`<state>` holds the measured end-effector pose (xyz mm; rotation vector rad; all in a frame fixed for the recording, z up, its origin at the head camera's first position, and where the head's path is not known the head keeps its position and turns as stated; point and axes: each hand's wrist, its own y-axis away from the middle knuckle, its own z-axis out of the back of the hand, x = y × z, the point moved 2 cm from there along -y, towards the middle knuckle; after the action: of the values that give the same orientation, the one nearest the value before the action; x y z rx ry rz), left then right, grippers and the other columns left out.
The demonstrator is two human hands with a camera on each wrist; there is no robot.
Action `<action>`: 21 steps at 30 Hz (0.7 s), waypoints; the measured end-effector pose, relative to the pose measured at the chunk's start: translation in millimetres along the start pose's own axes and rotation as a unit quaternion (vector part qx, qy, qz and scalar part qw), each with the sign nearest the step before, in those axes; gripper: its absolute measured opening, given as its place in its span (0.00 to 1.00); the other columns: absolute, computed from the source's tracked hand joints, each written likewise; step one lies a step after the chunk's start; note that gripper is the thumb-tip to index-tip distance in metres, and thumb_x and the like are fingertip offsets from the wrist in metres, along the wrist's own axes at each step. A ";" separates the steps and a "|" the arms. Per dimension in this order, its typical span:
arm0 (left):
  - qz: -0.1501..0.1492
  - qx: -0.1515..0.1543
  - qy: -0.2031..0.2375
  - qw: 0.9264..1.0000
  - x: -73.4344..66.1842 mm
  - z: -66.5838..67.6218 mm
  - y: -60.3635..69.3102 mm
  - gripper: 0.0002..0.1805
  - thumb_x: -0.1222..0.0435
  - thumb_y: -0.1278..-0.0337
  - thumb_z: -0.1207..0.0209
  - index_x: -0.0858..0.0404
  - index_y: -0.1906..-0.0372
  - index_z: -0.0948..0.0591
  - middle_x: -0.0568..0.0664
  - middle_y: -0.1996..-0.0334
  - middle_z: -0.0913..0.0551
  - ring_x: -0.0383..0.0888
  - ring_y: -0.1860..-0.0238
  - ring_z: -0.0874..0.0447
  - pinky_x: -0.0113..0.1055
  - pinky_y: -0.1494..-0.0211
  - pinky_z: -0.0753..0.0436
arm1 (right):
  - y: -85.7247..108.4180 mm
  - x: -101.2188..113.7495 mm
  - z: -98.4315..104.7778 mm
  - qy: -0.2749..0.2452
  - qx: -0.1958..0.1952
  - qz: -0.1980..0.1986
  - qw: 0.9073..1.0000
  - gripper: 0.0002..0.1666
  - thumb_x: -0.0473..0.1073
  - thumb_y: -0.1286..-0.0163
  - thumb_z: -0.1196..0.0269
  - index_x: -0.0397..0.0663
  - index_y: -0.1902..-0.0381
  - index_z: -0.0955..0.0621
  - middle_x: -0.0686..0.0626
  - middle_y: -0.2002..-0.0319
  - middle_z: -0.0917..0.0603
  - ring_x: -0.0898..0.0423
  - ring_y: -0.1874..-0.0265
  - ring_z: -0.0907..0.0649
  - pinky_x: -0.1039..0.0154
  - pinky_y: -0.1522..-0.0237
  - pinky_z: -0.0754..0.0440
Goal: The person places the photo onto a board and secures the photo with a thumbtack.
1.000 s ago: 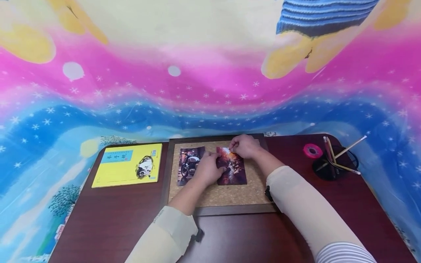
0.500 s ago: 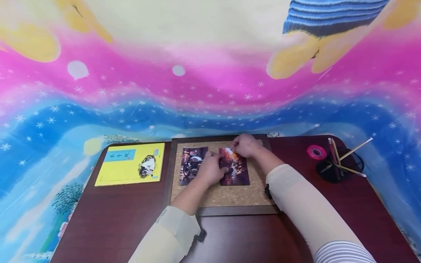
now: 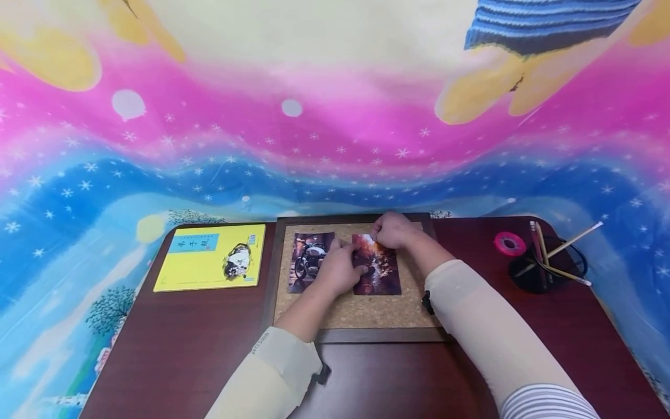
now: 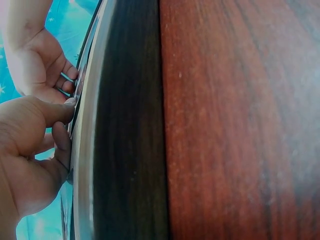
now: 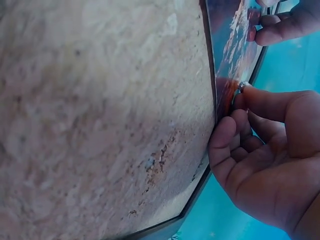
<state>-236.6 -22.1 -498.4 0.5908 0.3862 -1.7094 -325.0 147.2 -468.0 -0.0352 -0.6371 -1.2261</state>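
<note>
A dark print with a fiery orange top (image 3: 378, 273) lies flat on a framed cork board (image 3: 340, 317). My left hand (image 3: 341, 267) presses on its left side with thumb and fingers spread; it partly covers a motorcycle picture (image 3: 310, 262) just left of it. At the print's top edge my right hand (image 3: 394, 231) pinches a small shiny pin (image 5: 242, 86) between thumb and index finger, against the print. The pin's point is hidden. In the left wrist view, both the left hand (image 4: 35, 150) and the right hand (image 4: 42, 65) touch the board's face.
Left of the board lies a yellow book (image 3: 209, 259). On the right are a pink roll of tape (image 3: 509, 244) and a black holder (image 3: 526, 276) with several pencils. A printed cloth (image 3: 335, 145) hangs behind the brown table (image 3: 366, 378).
The scene has shifted slightly right in the head view. Both hands keep nearly the same places on the print.
</note>
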 end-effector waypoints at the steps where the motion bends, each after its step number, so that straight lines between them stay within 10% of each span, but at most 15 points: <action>1: 0.000 0.000 0.000 1.000 -0.5 0.1 0.1 0.31 0.56 0.38 0.29 0.63 0.33 0.21 0.60 0.41 0.27 0.55 0.42 0.19 0.46 0.36 0.21 | 0.0 -0.2 -0.2 -0.001 -0.001 -0.002 1.000 0.13 0.41 0.26 0.42 0.48 0.66 0.13 0.52 0.71 0.17 0.53 0.69 0.22 0.57 0.55 0.24; 21: 0.005 0.005 -0.006 1.000 1.0 -2.5 -2.3 0.31 0.56 0.36 0.30 0.64 0.31 0.21 0.59 0.41 0.27 0.54 0.43 0.19 0.46 0.37 0.20 | -5.6 -7.0 -2.6 -0.042 -0.037 -0.031 0.998 0.12 0.43 0.30 0.39 0.47 0.57 0.10 0.48 0.58 0.12 0.50 0.58 0.16 0.56 0.53 0.20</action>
<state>-238.5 -20.9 -501.1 0.5880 0.3654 -1.7062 -330.1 150.2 -475.2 -0.1296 -0.6702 -1.3127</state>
